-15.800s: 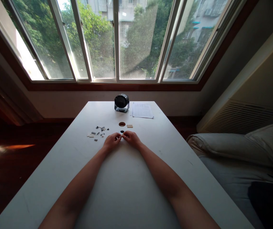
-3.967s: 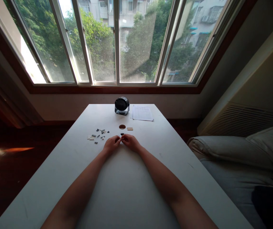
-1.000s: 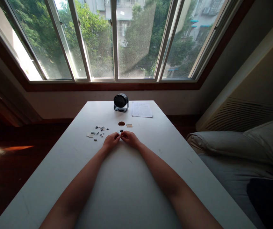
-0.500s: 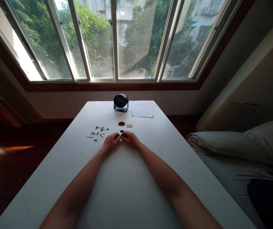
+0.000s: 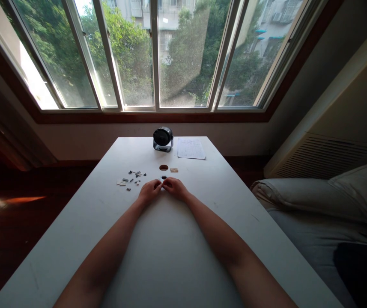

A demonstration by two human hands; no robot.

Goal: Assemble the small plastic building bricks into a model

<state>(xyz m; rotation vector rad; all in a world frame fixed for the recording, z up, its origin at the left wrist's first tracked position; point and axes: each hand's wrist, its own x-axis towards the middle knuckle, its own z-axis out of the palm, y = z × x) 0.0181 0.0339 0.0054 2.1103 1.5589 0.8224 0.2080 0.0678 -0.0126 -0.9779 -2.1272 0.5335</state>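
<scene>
A wide window with trees outside lights a white table [image 5: 170,239] set below the sill, with a bed and pillow [image 5: 302,190] to the right.

In the head view, both forearms stretch out along the tabletop and the hands meet near the middle. The left hand [image 5: 149,191] and the right hand [image 5: 176,188] have their fingertips pinched together on a small building-brick piece [image 5: 163,181], which they hold between them just above the surface; it is too small to tell its shape. Compared with half a second and a second ago, almost nothing has changed: the hands sit in the same spot with the same pinch, so the fitting work on this piece looks unfinished.

Left of the hands lie scattered small brick parts [image 5: 131,178]. Just beyond the fingers are a brown round piece [image 5: 163,167] and a tan studded plate [image 5: 174,170]. Farther back stand a small desk fan [image 5: 163,138] and a printed sheet [image 5: 191,148].
</scene>
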